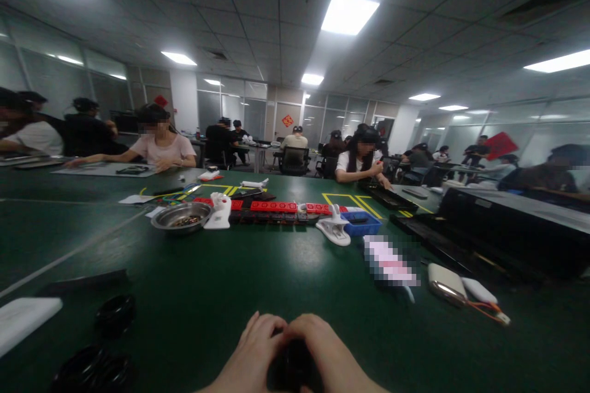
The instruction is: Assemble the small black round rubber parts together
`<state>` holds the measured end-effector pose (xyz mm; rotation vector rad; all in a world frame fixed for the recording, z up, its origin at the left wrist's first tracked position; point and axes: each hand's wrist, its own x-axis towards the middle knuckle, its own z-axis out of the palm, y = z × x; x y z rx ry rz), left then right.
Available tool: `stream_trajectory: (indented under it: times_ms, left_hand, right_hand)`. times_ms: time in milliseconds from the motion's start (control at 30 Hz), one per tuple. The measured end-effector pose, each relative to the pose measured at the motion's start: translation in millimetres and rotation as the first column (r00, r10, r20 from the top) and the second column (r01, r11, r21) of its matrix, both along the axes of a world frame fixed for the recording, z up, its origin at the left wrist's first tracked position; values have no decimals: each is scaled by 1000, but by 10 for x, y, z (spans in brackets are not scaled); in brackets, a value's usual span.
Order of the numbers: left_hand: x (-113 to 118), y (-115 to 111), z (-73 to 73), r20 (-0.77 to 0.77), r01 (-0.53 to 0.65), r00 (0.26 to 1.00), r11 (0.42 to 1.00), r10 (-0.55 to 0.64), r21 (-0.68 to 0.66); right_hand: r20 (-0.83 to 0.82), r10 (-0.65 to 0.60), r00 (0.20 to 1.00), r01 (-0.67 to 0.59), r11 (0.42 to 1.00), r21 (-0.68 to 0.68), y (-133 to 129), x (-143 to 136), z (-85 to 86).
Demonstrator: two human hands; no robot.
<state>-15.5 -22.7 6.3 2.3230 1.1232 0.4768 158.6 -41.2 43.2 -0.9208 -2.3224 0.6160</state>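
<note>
At the bottom centre of the green table (221, 282), my left hand (258, 347) and my right hand (325, 350) meet at the fingertips. Both are curved round a dark object (297, 362) between them, mostly hidden by the fingers. It looks black, and I cannot make out what it is. Several glossy black round parts (115, 316) lie to the left of my hands, near the table's front edge.
Further back stand a metal bowl (179, 218), white stands (219, 212), red blocks in a row (274, 206) and a blue tray (362, 224). A cream power bank (446, 284) and a large black case (516, 227) lie right. People sit across the table.
</note>
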Motion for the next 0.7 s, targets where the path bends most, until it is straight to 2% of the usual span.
stream_trajectory:
  times_ms: [100, 233, 300, 400, 467, 567, 633, 700]
  left_hand:
    - [11, -10, -6, -7, -9, 1000, 1000, 9, 21]
    - [26, 9, -96, -25, -58, 998, 994, 60, 88]
    - [24, 28, -135, -29, -41, 999, 996, 44, 85]
    - [15, 47, -155, -23, -7, 1000, 998, 9, 65]
    - [11, 46, -144, -19, -7, 1000, 998, 8, 61]
    - [8, 33, -118, -21, -10, 1000, 998, 11, 62]
    - [8, 29, -108, -33, -8, 999, 999, 10, 54]
    - [10, 28, -103, -46, -14, 999, 999, 17, 49]
  right_hand:
    - [21, -82, 996, 80, 995, 67, -5, -4, 1]
    - [113, -238, 965, 218, 962, 162, 11, -12, -65]
    - [124, -194, 973, 177, 975, 136, 22, -4, -69]
    - [103, -15, 995, 15, 1000, -2, 19, 14, -1]
    - [81, 29, 996, -24, 998, -63, 2, 12, 58]
    - [116, -133, 984, 137, 990, -22, -22, -22, 93]
    - [175, -262, 949, 259, 965, 39, -20, -47, 65]
    - [205, -284, 937, 275, 959, 71, 4, -50, 6]
